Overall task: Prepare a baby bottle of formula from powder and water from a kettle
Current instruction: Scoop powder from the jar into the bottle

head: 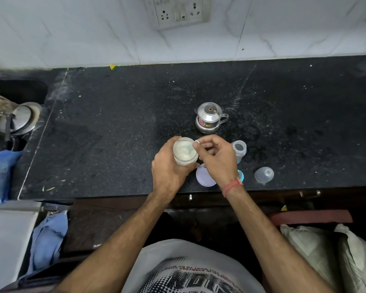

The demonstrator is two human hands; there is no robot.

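Head view: scooping powder from the jar, the bottle waiting open.

Nearest the counter's (114, 144) front edge lie the jar's round lid (205, 175) and, to its right, the clear bottle cap (264, 174), both already off. Just behind the lid, the left hand (169, 166) grips the powder jar (185, 152) around its side, holding it upright, while the right hand (216, 157) pinches the handle of a pale scoop (193, 144) dipped into the powder. Beside that hand stands the baby bottle (239, 149), uncapped, mouth up; whether any powder or water is in it I cannot tell. Farther back sits the small steel kettle (209, 118), lid on, untouched. By my reckoning the opening-up is done and dosing is under way; pouring water, capping and shaking remain.
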